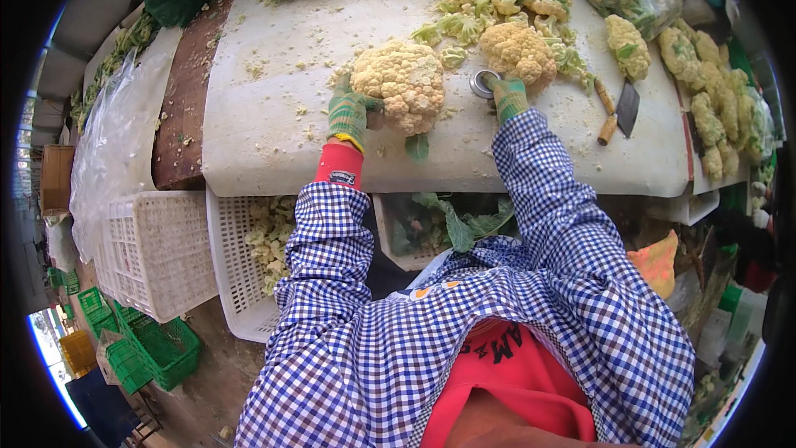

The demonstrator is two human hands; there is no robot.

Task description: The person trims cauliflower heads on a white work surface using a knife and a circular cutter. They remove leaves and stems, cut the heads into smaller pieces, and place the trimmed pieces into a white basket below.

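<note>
My left hand (349, 109), in a green striped knit glove, grips the left side of a large pale-yellow cauliflower head (398, 84) resting on the white-covered table (280, 143). A small green leaf (417, 147) pokes out under its near edge. My right hand (509, 94), gloved alike, has a round metal ring (483, 84) at its fingers. What the ring belongs to is hidden. Just beyond that hand lies a second cauliflower head (518, 53); whether the fingers touch it, I cannot tell.
To the right lie a cleaver (627, 109) and a separate wooden handle (604, 96). Cut florets (463, 15) and leafy trimmings spread at the back. Several cauliflower heads (712, 106) line the right edge. Below the table's front edge stand white plastic crates (233, 261).
</note>
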